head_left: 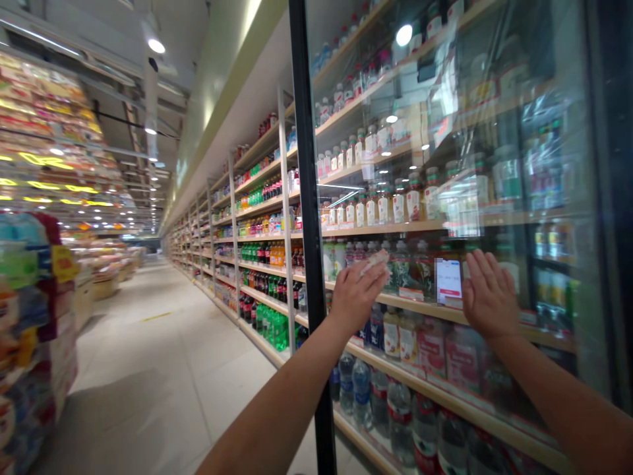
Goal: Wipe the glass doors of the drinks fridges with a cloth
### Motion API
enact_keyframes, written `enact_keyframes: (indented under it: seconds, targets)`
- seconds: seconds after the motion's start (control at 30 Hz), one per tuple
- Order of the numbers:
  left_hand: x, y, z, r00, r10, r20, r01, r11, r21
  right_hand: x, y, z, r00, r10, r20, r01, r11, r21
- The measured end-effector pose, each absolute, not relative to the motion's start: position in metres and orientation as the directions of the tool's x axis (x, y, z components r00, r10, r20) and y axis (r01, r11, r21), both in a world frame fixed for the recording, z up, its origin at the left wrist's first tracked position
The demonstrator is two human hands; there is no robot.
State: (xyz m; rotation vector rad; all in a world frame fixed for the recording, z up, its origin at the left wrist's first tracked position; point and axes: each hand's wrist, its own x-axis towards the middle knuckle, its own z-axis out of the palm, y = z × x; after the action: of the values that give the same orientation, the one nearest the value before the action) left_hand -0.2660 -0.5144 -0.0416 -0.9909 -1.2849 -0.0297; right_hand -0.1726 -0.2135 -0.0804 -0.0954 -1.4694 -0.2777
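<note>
I stand in a supermarket aisle before a glass cooler door [494, 165] with a black frame [309, 218]. My left hand [357, 291] is raised near the door's left edge, fingers curled around a small pale crumpled thing, perhaps paper. My right hand [489, 293] lies flat against the glass with its fingers stretched up and held together. Between the hands a white price tag [449, 280] sits on the shelf edge. Behind the glass stand rows of bottled drinks [395, 204] on wooden shelves.
Open shelving with soda bottles [262, 264] runs down the right side of a long aisle with a pale floor [163, 349]. A stacked product display [34, 316] stands at the left. More displays [106, 270] lie farther back.
</note>
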Motion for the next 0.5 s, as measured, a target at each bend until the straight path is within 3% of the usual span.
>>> enact_keyframes:
  seconds: [0.07, 0.2, 0.27, 0.43, 0.5]
  targets:
    - [-0.265, -0.513, -0.048, 0.333, 0.470, 0.817, 0.543, 0.613, -0.574, -0.172, -0.213, -0.080, 0.074, -0.128, 0.989, 0.241, 0.964, 0.107]
    - [-0.261, -0.511, -0.068, 0.471, 0.678, 0.564, 0.441, 0.373, -0.816, -0.172, -0.214, -0.080, 0.080, -0.140, 0.987, 0.245, 0.962, 0.117]
    - [-0.262, -0.512, -0.065, 0.471, 0.725, 0.501, 0.405, 0.327, -0.854, -0.172, -0.214, -0.080, 0.088, -0.144, 0.986, 0.249, 0.961, 0.119]
    - [-0.265, -0.512, -0.042, 0.359, 0.538, 0.762, 0.513, 0.569, -0.643, -0.171, -0.215, -0.080, 0.080, -0.139, 0.987, 0.252, 0.961, 0.115]
    - [-0.264, -0.510, -0.048, 0.325, 0.513, 0.794, 0.528, 0.599, -0.603, -0.171, -0.215, -0.080, 0.071, -0.131, 0.989, 0.250, 0.962, 0.109]
